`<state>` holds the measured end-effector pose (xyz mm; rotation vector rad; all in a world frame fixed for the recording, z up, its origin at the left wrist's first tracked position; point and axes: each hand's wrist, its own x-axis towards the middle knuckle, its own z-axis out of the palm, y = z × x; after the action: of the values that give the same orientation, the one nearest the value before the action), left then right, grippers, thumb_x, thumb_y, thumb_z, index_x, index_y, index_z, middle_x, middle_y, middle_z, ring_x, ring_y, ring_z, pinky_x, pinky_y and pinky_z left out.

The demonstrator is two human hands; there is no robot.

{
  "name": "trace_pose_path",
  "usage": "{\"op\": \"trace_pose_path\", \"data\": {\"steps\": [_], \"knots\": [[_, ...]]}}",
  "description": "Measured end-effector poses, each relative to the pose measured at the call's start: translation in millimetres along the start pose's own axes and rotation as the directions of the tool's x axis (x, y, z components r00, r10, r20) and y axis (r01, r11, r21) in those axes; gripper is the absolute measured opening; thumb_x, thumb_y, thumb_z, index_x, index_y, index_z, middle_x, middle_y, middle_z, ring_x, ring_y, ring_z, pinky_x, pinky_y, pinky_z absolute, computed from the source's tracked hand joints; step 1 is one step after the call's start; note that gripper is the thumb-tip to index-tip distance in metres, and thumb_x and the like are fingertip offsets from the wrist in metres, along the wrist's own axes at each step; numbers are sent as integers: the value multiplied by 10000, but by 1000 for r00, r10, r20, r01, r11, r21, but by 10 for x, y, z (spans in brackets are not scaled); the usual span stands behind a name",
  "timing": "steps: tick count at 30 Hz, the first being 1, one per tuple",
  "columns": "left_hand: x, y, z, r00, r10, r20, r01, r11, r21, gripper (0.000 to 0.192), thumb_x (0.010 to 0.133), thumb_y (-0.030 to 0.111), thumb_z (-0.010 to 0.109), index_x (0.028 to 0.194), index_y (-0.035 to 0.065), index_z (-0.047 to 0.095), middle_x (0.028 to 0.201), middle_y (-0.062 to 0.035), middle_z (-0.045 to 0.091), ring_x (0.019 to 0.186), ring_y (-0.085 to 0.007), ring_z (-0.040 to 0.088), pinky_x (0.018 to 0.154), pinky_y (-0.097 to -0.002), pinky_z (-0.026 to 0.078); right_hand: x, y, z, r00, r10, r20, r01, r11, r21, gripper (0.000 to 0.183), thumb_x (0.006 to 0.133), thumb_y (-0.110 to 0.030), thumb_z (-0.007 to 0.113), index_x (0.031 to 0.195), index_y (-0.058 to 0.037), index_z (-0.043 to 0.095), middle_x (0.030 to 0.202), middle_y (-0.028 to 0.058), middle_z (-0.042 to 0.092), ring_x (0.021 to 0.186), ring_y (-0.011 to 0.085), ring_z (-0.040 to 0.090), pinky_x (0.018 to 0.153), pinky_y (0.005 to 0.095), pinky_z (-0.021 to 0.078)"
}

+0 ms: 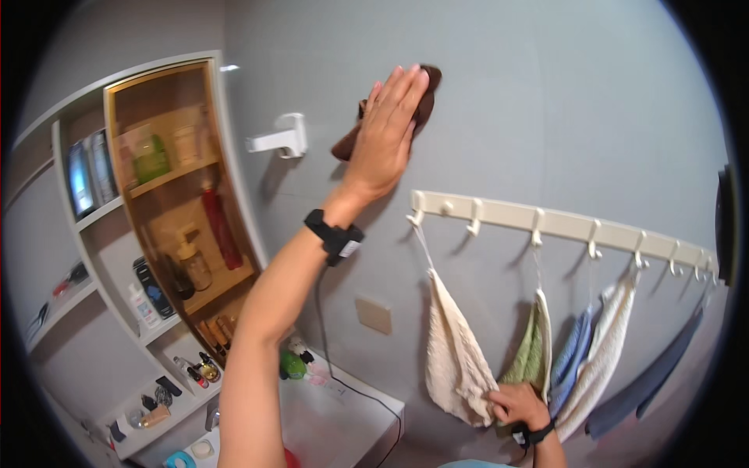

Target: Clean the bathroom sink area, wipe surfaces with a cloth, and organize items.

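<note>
My left hand is pressed flat against the grey wall, fingers together and pointing up. Under its palm lies a dark brown cloth, which sticks out on both sides of the hand. Lower right, my right hand grips the bottom edge of a cream towel between thumb and fingers. That towel hangs by a loop from the leftmost hook of a white hook rail. A green towel hangs just behind my right hand. Each wrist wears a black strap with a small device.
A white wall bracket juts out left of my left hand. Farther left stands a shelf cabinet with a glass door, holding bottles. More towels hang along the rail. A cable runs down from my left wrist past a beige wall plate to a white counter.
</note>
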<state>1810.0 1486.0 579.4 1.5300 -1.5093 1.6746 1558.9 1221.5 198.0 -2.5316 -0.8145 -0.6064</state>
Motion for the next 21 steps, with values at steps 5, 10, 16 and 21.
{"op": "trace_pose_path", "data": {"steps": [5, 10, 16, 21], "knots": [[-559, -37, -149, 1000, -13, 23, 11, 998, 55, 646, 905, -85, 475, 1527, 89, 469, 1558, -119, 478, 1479, -341, 387, 1248, -513, 206, 49, 26, 27, 996, -87, 4, 87, 996, -16, 160, 787, -101, 590, 940, -120, 546, 693, 78, 483, 592, 297, 585, 487, 434, 458], [-1396, 319, 41, 963, -253, -89, 261, 961, 93, 624, 936, -66, 449, 1545, 71, 434, 1580, -131, 446, 1501, -362, 341, 1252, -503, 200, 96, -41, 32, 998, -59, -11, 58, 997, -57, 155, 788, -99, 601, 916, -122, 517, 696, 79, 484, 593, 300, 587, 484, 433, 456], [-2159, 850, 60, 904, -421, 68, 414, 905, 97, 631, 928, -114, 398, 1535, 51, 437, 1559, -155, 456, 1453, -364, 415, 1202, -441, 330, 218, -301, -90, 977, 119, 176, -112, 992, -50, 747, 772, -54, 550, 1481, -287, 523, 848, 92, 569, 714, 300, 606, 614, 420, 518], [-2342, 1188, -381, 719, -690, -81, 694, 716, 67, 572, 937, -100, 405, 1480, 45, 507, 1433, -139, 576, 1295, -309, 569, 1101, -396, 435, 119, -333, 4, 978, 69, 198, -95, 988, 124, 832, 759, 49, 557, 1535, -235, 462, 1198, 101, 658, 1015, 307, 634, 857, 408, 557]]}}
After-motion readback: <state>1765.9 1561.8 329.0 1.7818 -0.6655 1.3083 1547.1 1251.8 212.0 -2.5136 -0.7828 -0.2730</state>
